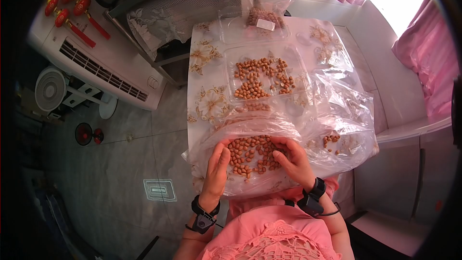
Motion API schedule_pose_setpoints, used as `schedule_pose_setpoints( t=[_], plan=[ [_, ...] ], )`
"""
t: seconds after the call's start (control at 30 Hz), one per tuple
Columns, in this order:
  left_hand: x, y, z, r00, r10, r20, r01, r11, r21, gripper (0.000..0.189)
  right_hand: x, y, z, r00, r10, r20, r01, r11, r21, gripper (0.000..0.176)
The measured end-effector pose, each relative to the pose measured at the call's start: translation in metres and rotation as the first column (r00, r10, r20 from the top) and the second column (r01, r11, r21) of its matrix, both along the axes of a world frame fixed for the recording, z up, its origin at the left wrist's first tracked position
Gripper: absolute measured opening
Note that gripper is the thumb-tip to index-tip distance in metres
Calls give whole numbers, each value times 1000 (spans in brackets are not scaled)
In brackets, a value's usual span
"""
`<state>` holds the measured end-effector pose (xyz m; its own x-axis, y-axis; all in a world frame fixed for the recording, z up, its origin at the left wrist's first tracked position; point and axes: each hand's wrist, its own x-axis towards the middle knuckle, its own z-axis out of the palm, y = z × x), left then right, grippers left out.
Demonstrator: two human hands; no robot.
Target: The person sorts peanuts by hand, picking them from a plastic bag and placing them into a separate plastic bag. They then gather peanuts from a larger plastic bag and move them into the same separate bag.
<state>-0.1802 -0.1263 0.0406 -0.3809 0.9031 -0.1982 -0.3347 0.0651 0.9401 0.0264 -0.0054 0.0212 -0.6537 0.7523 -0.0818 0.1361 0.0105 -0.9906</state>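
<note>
Peanuts (250,153) with reddish-brown skins lie spread in the mouth of a clear plastic bag (260,124) at the near side of the table. My left hand (219,168) is at the left edge of the peanuts, its fingers stretched out and thumb raised, with the fingertips at the bag's mouth. On the right side my right hand (294,162) has its thumb and fingers apart, bent over the edge of the peanuts. No peanut shows clearly gripped in either hand. Beyond the bag, a clear plastic tray (301,70) holds more peanuts.
Another clear container (231,31) with a bag of peanuts (257,18) stands at the far end. A second plastic bag (344,115) at right has a few peanuts (330,140). The flowered tablecloth (204,84) covers the table. A metal-framed stand (166,65) is at far left.
</note>
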Motion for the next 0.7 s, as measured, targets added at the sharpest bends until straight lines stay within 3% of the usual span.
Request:
schedule_pose_setpoints(
  t=[0.17,0.23,0.7],
  plan=[
    [1,0,0,1000,2,-2,-2,1000,11,55,0,-1,3,1000,-9,6,9,1000,5,37],
    [1,0,2,999,-25,43,23,999,50,42,0,-1,3,1000,-11,4,11,1000,-2,37],
    [-2,-10,2,999,-15,32,15,1000,8,51,1,-1,2,1000,-8,-14,8,999,-42,37]
  ],
)
